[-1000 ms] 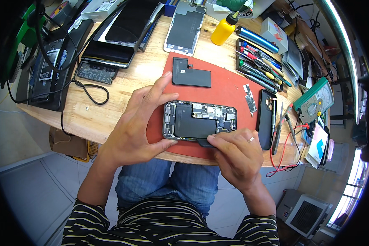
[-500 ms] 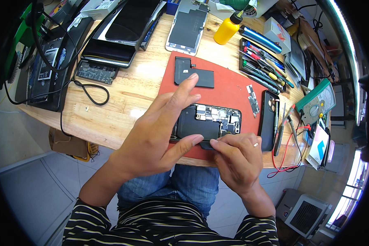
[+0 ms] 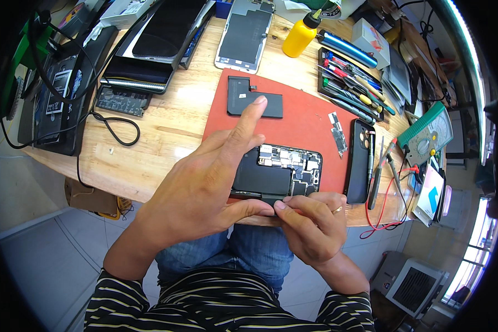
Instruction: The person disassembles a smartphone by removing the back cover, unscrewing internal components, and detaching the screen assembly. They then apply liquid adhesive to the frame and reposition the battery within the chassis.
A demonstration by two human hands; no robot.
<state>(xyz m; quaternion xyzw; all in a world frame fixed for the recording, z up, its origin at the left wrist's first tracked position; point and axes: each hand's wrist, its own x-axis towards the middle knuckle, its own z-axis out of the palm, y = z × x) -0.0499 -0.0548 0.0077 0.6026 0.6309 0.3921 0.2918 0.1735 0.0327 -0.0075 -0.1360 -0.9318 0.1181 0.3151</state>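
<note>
An opened phone [image 3: 289, 156] lies on a red mat [image 3: 306, 124], its circuit boards and a black battery [image 3: 263, 180] exposed. My left hand [image 3: 196, 191] reaches over the phone's left end with fingers stretched and spread. Its thumb extends along the near edge, almost meeting my right fingertips. My right hand [image 3: 314, 224] is closed in a pinch at that edge, on a thin black piece mostly hidden by the fingers. Beyond the phone, an L-shaped black battery [image 3: 268, 108] lies on the mat, partly behind my left index finger.
Right of the phone are a thin metal plate [image 3: 337, 134], a black phone case [image 3: 359, 163] and screwdrivers. A tool tray [image 3: 348, 83], yellow bottle [image 3: 302, 36] and green multimeter [image 3: 428, 133] stand farther out. A phone screen [image 3: 243, 36] and stacked devices [image 3: 160, 33] lie at the back.
Both my hands have shifted slightly nearer me at the phone's near edge, and the fingertips have come closer together. The black piece shows less than before. The whole view has moved slightly.
</note>
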